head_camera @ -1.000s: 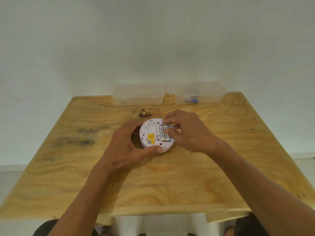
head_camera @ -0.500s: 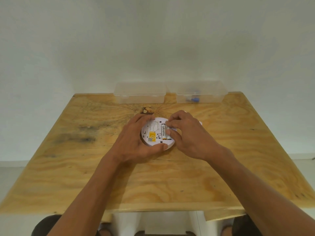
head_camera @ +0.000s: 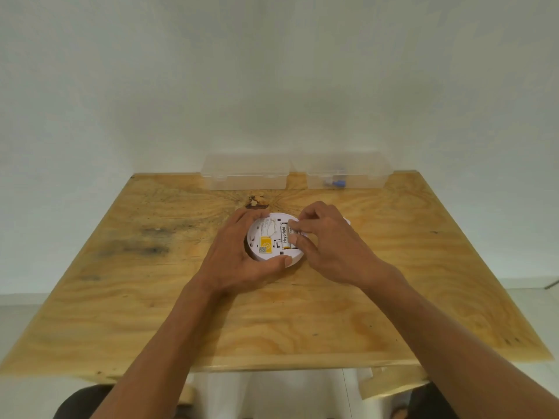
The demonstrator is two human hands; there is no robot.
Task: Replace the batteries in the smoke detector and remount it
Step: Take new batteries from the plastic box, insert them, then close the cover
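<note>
The white round smoke detector (head_camera: 267, 237) lies back-side up near the middle of the wooden table (head_camera: 151, 297), showing a yellow label and an open battery bay. One white battery (head_camera: 284, 236) marked "Heybright" sits in the bay. My left hand (head_camera: 239, 261) wraps around the detector's left and near rim, thumb along the front edge. My right hand (head_camera: 326, 243) has thumb and forefinger pinched on a second battery (head_camera: 291, 230) just right of the first one, mostly hidden by the fingers. A white piece (head_camera: 347, 221) peeks out behind my right hand.
Two clear plastic boxes stand at the table's far edge against the wall: a left box (head_camera: 246, 173) and a right box (head_camera: 348, 172) holding a small blue item (head_camera: 334, 183). A dark knot (head_camera: 255, 202) marks the wood just beyond the detector.
My left hand has closed more tightly around the detector's rim. My right fingers have shifted slightly on the second battery in the bay. The view has tilted a little.
</note>
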